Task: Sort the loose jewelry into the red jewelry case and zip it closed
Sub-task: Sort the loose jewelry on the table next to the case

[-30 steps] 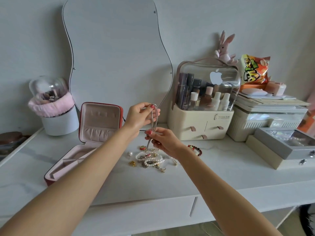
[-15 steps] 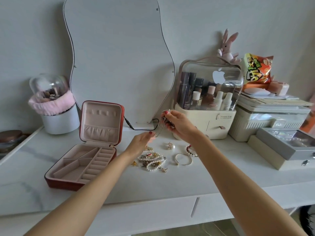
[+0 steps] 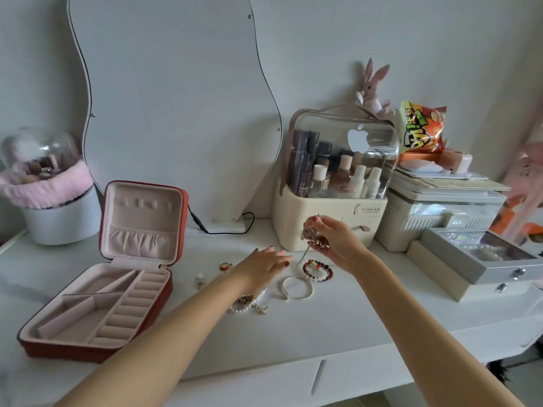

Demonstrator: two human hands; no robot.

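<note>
The red jewelry case (image 3: pixel 176 230) lies open at the left, its pink compartments bare. My right hand (image 3: pixel 338 245) is raised in front of the cosmetics box and pinches a bunched silver chain (image 3: pixel 311 233), whose tail hangs toward the desk. My left hand (image 3: pixel 261 267) hovers flat over the loose jewelry with straight fingers, holding nothing. On the desk lie a dark red bead bracelet (image 3: pixel 318 270), a gold open bangle (image 3: pixel 296 287), a pearl strand with gold pieces (image 3: pixel 248 302), a small red ring (image 3: pixel 225 266) and a pearl earring (image 3: pixel 200 279).
A wavy mirror (image 3: pixel 170 98) stands behind, with a black cable (image 3: pixel 223 229) at its foot. A cream cosmetics box (image 3: pixel 332 198) sits at centre right, stacked organisers (image 3: pixel 440 212) and a grey box (image 3: pixel 482 259) further right. A white brush pot (image 3: pixel 58 212) stands far left.
My right hand has gathered the chain into a bunch and holds it alone. My left hand let go of the chain and dropped over the jewelry on the desk.
</note>
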